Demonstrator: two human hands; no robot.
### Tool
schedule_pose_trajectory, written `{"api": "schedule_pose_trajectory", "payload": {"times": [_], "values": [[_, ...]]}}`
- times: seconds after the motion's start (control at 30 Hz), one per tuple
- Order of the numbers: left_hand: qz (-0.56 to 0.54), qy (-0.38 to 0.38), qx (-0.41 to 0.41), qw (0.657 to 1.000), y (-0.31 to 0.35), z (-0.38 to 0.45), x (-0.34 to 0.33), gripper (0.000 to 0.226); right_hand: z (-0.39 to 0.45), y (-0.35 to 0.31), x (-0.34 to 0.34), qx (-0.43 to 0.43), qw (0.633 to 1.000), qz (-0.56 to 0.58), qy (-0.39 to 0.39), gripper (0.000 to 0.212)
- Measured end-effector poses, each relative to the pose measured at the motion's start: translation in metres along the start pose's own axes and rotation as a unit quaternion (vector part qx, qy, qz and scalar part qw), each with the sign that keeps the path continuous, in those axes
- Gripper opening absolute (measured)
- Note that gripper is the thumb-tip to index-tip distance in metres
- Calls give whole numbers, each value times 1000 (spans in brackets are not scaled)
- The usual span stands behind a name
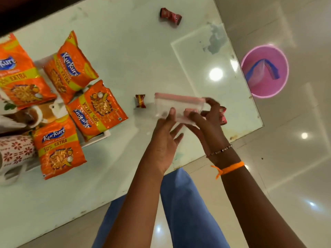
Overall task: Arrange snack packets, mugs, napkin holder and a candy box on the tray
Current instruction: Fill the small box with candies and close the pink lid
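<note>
- Above the counter [136, 51], your hands hold the clear candy box [176, 107].
- Left hand [163, 140]: grip pinching its near edge.
- Right hand [208, 120]: grip pinching its right end.
- Snack packets [97, 110] lie on the tray [105, 134], left.

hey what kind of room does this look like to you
Probably a living or dining room at home, though I can't be sure: a glass-topped table on glossy floor tiles, a pink bucket on the floor, and snack packets by patterned mugs.

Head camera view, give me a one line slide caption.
Both hands hold a clear candy box above the glass table, beside four orange snack packets.
</note>
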State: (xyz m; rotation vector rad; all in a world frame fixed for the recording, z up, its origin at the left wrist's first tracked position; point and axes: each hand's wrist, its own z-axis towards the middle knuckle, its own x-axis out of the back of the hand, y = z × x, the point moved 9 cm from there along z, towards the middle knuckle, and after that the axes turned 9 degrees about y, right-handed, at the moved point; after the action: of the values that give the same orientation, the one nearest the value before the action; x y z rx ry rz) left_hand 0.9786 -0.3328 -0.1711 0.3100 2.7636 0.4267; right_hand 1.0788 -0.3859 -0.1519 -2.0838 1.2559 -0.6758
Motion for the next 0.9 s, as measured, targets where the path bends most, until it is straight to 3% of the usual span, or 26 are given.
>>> {"api": "schedule_pose_trajectory", "payload": {"times": [0.13, 0.27, 0.37, 0.5, 0.63, 0.77, 0.9], "values": [[-17, 9, -99, 995, 36, 6, 3, 68, -5, -1, -10, 49, 992, -99, -53, 35], [18, 34, -112, 993, 38, 12, 15, 61, -8, -6, -27, 109, 981, -124, -100, 27], [68, 65, -115, 989, 36, 14, 26, 62, -8, 3, -33, 96, 983, -88, -126, 25], [112, 91, -106, 984, 33, 13, 42, 52, 1, 12, -15, 79, 992, -91, -34, 27], [138, 15, -80, 987, 22, 9, 40, 53, 17, 20, 10, 51, 993, -86, 66, 33], [112, -1, -58, 992, 5, 7, 38, 29, 24, 13, 31, 136, 947, -255, 140, 13], [82, -14, -56, 995, 2, 5, 36, 48, 27, -1, 62, 203, 883, -361, 220, 25]]}}
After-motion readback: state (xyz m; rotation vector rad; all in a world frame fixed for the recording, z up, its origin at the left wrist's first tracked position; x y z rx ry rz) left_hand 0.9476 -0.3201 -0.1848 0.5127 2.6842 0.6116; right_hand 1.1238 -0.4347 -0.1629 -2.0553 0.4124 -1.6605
